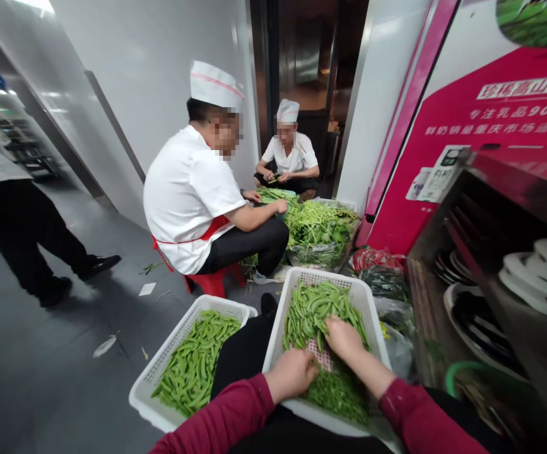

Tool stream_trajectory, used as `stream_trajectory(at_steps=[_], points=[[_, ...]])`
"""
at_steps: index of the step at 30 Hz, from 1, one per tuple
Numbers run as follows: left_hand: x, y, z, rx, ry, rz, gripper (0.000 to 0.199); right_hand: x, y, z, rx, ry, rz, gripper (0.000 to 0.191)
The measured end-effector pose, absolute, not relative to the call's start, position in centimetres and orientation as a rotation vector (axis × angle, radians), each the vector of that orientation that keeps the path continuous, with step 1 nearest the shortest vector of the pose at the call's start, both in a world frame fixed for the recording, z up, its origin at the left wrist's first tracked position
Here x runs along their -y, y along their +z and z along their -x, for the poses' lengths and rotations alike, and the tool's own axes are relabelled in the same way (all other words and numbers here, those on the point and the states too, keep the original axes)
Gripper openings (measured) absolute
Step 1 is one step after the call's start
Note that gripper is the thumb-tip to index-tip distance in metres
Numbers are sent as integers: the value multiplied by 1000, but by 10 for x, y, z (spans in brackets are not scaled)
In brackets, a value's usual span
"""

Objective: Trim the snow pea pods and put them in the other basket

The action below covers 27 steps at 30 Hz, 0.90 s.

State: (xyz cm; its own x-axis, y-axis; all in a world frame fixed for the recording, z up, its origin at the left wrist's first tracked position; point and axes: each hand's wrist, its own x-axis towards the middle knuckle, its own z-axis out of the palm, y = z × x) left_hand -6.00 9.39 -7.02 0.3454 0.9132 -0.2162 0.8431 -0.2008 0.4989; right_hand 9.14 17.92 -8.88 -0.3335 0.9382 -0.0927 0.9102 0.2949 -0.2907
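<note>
A white perforated basket (280,328) rests in front of me, with green pea pods (318,306) in its far part and a heap of small green trimmings (337,392) in its near part. My right hand (344,337) touches the near edge of the pods, fingers closed together, and what they grip is hidden. Over the basket's left side is my left hand (294,373), its fingers curled and pressed together; anything between them is too small to name. Another white basket (152,372), on the left, holds more pods (197,362).
A person in white (192,195) sits on a red stool (214,282); another (292,154) crouches behind leafy greens (320,224). At the right are bagged goods (382,277) and a shelf with plates (538,284). Someone's dark-trousered legs (31,227) stand at left.
</note>
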Motion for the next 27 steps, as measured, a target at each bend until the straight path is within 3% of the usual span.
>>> stream_trajectory(at_steps=[4,10,19,27], points=[[-105,-61,57,-1547,519,-1900,35,-150,-80,-122,2589,682,1385,17],[-99,-51,47,-1223,370,-1573,19,-109,-58,-147,2486,1050,1067,17],[-85,-39,39,-1135,496,-1145,32,-95,-67,-133,2365,867,1132,22],[-78,-40,40,-1085,410,-1191,31,-89,-73,-143,2312,789,1085,23]])
